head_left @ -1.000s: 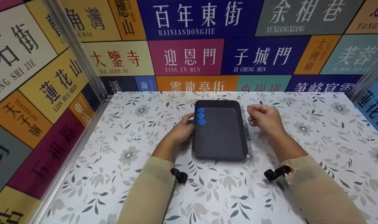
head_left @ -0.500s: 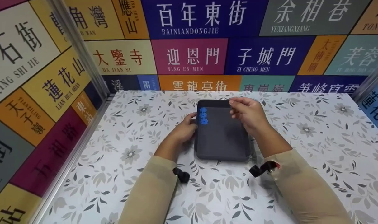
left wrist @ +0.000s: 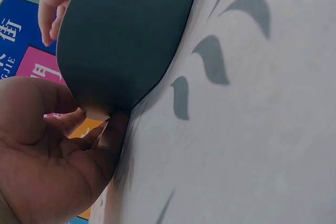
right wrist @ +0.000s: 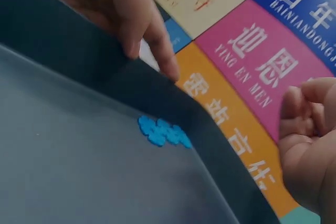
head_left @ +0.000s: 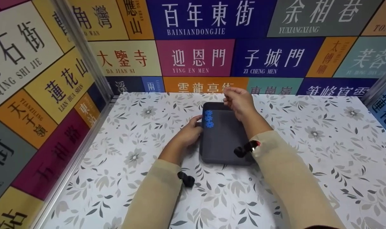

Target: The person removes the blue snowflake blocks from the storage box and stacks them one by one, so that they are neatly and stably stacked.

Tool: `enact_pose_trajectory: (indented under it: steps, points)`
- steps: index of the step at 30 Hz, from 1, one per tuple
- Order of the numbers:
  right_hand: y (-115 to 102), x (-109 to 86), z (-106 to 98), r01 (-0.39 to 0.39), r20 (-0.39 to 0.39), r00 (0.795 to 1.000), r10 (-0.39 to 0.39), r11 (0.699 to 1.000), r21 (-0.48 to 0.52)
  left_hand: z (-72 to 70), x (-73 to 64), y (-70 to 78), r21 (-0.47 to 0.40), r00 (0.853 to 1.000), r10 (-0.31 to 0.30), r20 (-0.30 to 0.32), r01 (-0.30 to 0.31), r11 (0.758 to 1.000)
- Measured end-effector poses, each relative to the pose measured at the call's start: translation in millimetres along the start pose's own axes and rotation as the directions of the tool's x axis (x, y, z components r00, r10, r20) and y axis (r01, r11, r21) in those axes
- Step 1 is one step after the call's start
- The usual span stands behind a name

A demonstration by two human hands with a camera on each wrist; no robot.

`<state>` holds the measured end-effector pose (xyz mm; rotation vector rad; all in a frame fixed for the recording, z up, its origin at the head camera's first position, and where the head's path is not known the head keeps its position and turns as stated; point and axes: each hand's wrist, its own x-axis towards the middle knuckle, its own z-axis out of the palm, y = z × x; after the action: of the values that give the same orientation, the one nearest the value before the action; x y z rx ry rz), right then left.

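Note:
A dark grey rectangular tray [head_left: 226,136] lies on the table. Several small blue flower-shaped pieces [head_left: 209,119] form a line inside it, along its left wall near the far corner; they also show in the right wrist view. My left hand [head_left: 189,132] grips the tray's left side; in the left wrist view its thumb and fingers meet the tray wall low down, close to the tabletop. My right hand [head_left: 240,103] is raised over the tray's far right part, fingers curled and thumb near the index finger. I cannot tell whether something small is inside it.
The table is covered with a white leaf-and-flower cloth [head_left: 132,190]. Behind it stands a wall of coloured sign panels [head_left: 196,57], with another panelled wall [head_left: 46,95] on the left. Each sleeve carries a black wrist camera [head_left: 186,179].
My right hand has moved from beside the tray's right edge leftward and up, over its far end. My left hand stays at the tray's left side. The blue pieces keep their places.

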<state>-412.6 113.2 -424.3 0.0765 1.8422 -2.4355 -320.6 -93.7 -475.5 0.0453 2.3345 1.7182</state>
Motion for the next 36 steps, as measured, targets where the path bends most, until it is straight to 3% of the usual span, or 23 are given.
enact_pose_trajectory:
  steps: [4,12,16,20,24,27,36]
  points:
    - [4,11.2,4,0.057,-0.069,0.996,-0.053,0.997,0.060,1.3,-1.4,0.8,-0.007,1.000,-0.002,-0.006,0.002,1.000]
    - [28,18.6,-6,0.059,-0.103,0.993,-0.059,0.998,-0.005,1.5,-0.4,0.6,0.020,1.000,-0.010,-0.023,0.010,1.000]
    - [36,19.2,-9,0.040,-0.040,0.998,-0.044,0.995,-0.088,-0.7,-0.3,-0.4,0.042,0.999,0.005,-0.036,-0.003,0.999]
    - [41,17.9,-9,-0.008,0.090,0.996,0.028,0.977,-0.215,-1.6,-0.7,-0.1,0.050,0.999,-0.004,-0.035,0.006,0.999]
    - [44,17.1,-11,-0.052,0.214,0.968,0.128,0.942,-0.331,-1.3,-0.6,1.7,0.056,1.000,-0.009,-0.026,0.010,0.998]
    - [46,16.6,-13,-0.058,0.263,0.948,0.181,0.909,-0.414,-1.6,-1.1,3.0,0.086,0.999,-0.012,-0.035,0.015,0.996]
    - [53,15.4,-12,0.055,0.355,0.907,0.228,0.769,-0.636,-1.7,1.0,0.6,0.043,1.000,0.005,-0.001,-0.005,0.999]
